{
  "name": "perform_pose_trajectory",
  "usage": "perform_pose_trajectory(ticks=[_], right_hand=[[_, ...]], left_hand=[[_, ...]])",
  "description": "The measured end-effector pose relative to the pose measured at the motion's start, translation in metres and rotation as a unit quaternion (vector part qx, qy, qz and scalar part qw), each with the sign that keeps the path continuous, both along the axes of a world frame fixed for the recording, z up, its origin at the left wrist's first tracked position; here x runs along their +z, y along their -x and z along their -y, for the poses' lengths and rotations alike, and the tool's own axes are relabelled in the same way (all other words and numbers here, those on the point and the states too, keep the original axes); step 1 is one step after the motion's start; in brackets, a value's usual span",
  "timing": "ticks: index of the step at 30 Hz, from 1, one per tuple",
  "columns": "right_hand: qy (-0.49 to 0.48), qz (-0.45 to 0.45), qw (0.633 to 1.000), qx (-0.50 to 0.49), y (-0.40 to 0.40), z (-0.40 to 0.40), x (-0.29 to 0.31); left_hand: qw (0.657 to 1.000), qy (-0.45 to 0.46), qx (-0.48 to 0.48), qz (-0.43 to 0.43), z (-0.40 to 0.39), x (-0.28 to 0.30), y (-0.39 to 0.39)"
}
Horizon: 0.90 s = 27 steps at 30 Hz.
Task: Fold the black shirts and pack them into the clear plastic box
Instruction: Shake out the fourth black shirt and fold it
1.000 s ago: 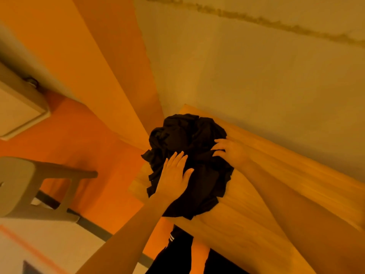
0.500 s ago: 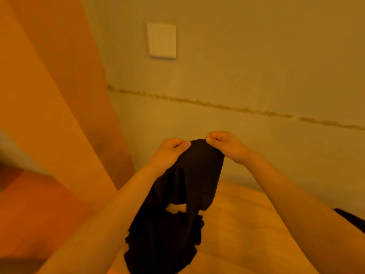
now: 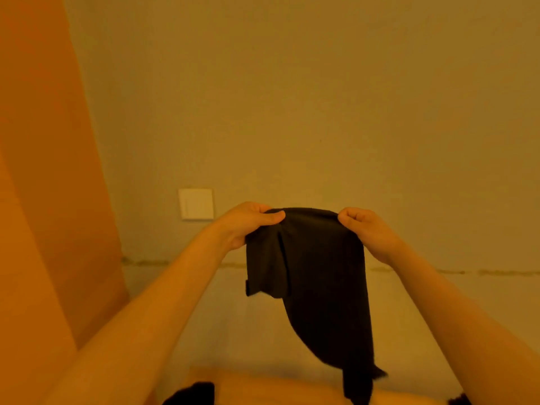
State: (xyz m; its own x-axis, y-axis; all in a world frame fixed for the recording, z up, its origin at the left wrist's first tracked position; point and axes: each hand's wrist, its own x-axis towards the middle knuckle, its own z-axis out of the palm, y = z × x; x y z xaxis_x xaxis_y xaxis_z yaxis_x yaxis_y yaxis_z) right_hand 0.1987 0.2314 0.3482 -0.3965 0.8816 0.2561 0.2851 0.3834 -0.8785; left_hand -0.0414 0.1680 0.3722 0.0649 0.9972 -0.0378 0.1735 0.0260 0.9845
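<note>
Plain beige wall (image 3: 321, 97) fills most of the view, with an orange panel (image 3: 43, 141) down the left side and a white switch plate (image 3: 196, 204) on the wall just left of the hands. Dark horizontal seam line (image 3: 467, 271) runs across the wall lower down. Wooden table (image 3: 263, 387) edge shows along the bottom, blurred.

Black shirt (image 3: 315, 273) is held up in the air in front of the wall, above the table, not resting on it. Left hand (image 3: 245, 223) grips the top edge at the shirt's left corner: thumb lies across the front of the fabric, fingers curled behind it, cloth bunched in the fist. Right hand (image 3: 368, 229) grips the top edge at the right corner, fingers curled tight in a fist, cloth pinched between knuckles and thumb. Hands are level with each other and fairly close, so the top edge between them is a short, slightly arched span.

Shirt hangs below both fists, narrow and gathered, not spread flat. Vertical crease falls from near the left thumb. Short flap on the left ends with a small corner sticking out; longer part tapers down on the right to a ragged tail near the table edge. Fabric is matte, dark, no print visible.

More black cloth (image 3: 193, 394) lies on the table at bottom left, and a small dark bit (image 3: 458, 400) at bottom right; both are cut off by the frame.
</note>
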Motion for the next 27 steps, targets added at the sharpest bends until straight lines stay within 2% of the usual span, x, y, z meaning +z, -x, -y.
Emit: perform_pose_trajectory(ticks=[2, 4, 8, 14, 19, 24, 27], right_hand=[[-0.011, -0.033, 0.999, -0.013, -0.018, 0.001, 0.007], [-0.011, -0.039, 0.999, 0.006, -0.035, 0.001, 0.011], [0.034, 0.026, 0.993, 0.106, -0.053, 0.003, 0.027], [0.079, -0.093, 0.968, 0.218, -0.016, 0.002, 0.052], [0.111, -0.063, 0.961, 0.246, 0.002, -0.008, 0.053], [0.111, -0.110, 0.952, 0.262, 0.013, -0.015, 0.062], [0.103, -0.068, 0.954, 0.272, 0.018, -0.017, 0.066]], left_hand=[[0.998, -0.028, 0.047, -0.009, -0.009, 0.013, -0.004], [0.996, -0.052, 0.063, 0.025, -0.016, 0.023, -0.008], [0.995, -0.078, -0.014, 0.061, -0.023, 0.043, -0.028], [0.981, -0.104, -0.136, -0.093, -0.025, 0.075, -0.066], [0.968, -0.112, -0.155, -0.165, -0.022, 0.094, -0.048], [0.967, -0.115, -0.141, -0.177, -0.018, 0.107, -0.028], [0.947, -0.129, -0.118, -0.268, -0.014, 0.115, -0.016]])
